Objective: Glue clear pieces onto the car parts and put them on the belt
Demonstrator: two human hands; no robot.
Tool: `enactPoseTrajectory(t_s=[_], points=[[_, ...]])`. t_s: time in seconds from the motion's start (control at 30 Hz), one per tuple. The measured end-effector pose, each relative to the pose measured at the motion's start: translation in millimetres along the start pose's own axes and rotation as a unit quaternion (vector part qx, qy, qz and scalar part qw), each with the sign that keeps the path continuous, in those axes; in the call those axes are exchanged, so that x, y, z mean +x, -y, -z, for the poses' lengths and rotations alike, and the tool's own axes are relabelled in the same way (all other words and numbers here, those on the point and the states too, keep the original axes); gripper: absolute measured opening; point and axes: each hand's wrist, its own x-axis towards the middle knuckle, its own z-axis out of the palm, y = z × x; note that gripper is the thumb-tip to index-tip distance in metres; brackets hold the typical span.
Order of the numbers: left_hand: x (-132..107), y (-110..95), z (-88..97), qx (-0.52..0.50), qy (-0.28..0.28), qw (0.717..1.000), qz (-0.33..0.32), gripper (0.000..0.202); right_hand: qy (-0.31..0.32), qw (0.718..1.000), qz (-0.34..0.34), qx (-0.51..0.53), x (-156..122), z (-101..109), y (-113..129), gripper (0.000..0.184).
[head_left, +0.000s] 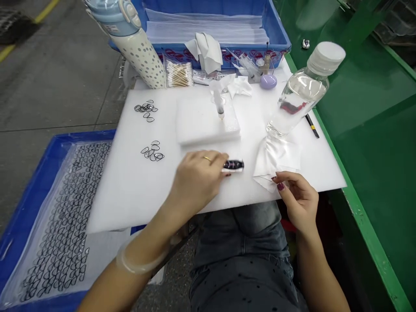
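My left hand (198, 175) rests on the white foam board (136, 190), fingers curled round a small black key-fob-like part (234, 165) with white ends. My right hand (297, 193) hovers at the board's near edge, fingers loosely curled and touching the corner of a white wipe cloth (276, 160). Two small piles of thin black rings (152, 151) lie to the left on the board, the farther pile (146, 108) nearer the back. A syringe (219, 102) stands tip-down on a raised foam block (204, 123).
A clear liquid bottle (300, 91) stands at the right, a black pen (312, 125) beside it. A blue tray (29, 203) of several black rings sits at the left. At the back: a dotted flask (139, 47), cotton swabs (178, 73), a blue bin (276, 30). A green bench (373, 130) lies to the right.
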Motion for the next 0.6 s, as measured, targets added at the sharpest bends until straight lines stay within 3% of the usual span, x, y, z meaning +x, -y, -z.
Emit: enactPoseTrajectory(t_s=[0.33,0.6], points=[[0,-11,-24.2,0.034,-0.080,0.994,0.071,0.022,0.018,1.000,-0.004,-0.010,-2,3,-5,0.021],[-1,-35,-35.5,0.030,-0.012,0.999,0.040,0.022,0.019,0.998,0.020,-0.058,-1,1,-7,0.016]])
